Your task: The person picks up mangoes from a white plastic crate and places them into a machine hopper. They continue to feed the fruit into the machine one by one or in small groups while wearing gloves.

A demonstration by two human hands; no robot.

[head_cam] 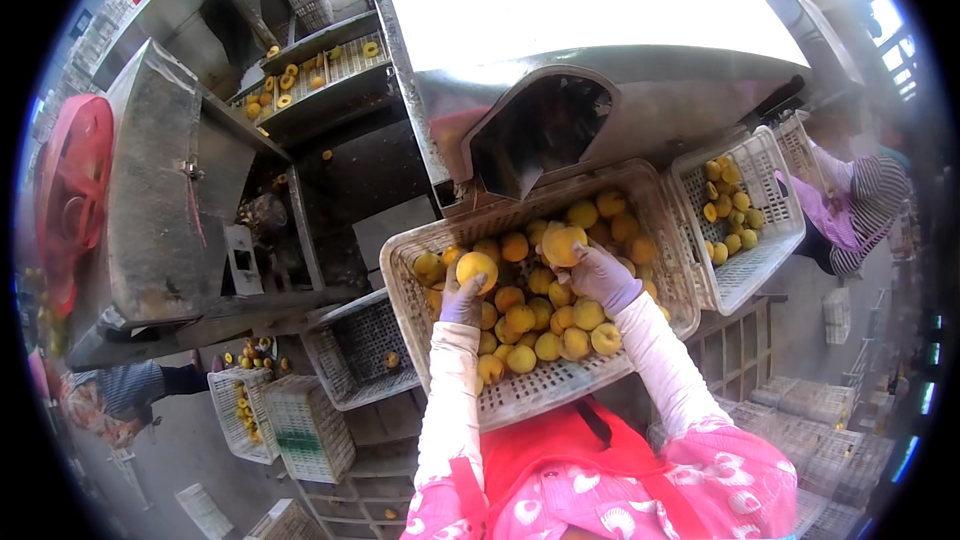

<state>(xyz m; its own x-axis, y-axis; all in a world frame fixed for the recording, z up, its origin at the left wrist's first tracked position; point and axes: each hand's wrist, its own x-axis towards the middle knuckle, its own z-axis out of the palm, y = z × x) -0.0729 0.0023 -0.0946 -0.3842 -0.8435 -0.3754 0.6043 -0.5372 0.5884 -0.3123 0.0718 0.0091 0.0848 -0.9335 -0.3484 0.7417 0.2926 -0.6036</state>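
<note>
Before me a white plastic crate (540, 403) holds many yellow peaches (525, 315). My left hand (459, 301), in a pale purple glove, grips one yellow peach (477, 270) above the crate's left half. In my gloved right hand (604, 275) is another yellow peach (563, 244), held over the far middle of the crate. Just beyond the crate's far rim, a metal machine (675, 101) has a dark rounded opening (547, 127). What lies inside that opening is too dark to tell.
A crate of peaches (754, 270) adjoins on the right, with a co-worker (862, 195) past it. To the left are a dark-looking crate (360, 352) with one peach and a metal cabinet (157, 187). Halved peaches lie on a conveyor (322, 75). Another person (120, 397) stands at lower left.
</note>
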